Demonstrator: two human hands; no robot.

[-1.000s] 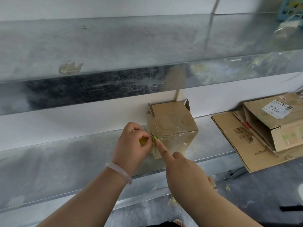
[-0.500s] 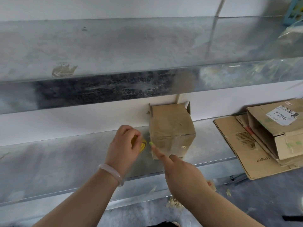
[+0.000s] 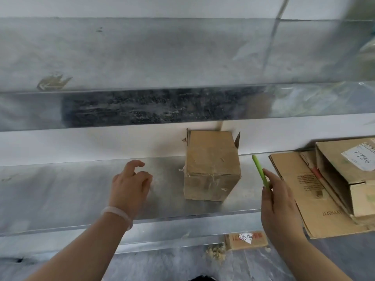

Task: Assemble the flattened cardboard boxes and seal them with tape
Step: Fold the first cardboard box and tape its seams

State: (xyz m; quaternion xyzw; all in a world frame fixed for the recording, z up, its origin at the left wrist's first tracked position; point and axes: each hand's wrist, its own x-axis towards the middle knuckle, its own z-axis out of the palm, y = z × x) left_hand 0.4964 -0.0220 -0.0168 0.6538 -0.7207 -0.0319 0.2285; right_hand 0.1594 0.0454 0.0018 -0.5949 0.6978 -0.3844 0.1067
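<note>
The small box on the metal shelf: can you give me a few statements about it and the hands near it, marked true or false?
1. The small box stands on the metal shelf. True.
2. The left hand grips the small box. False: it hovers to the left of the box, apart from it, and holds nothing.
3. The right hand holds a slim green tool. True.
4. The flattened cardboard lies to the left of the small box. False: it lies to the right of it.
5. A pale bracelet sits on the left wrist. True.
</note>
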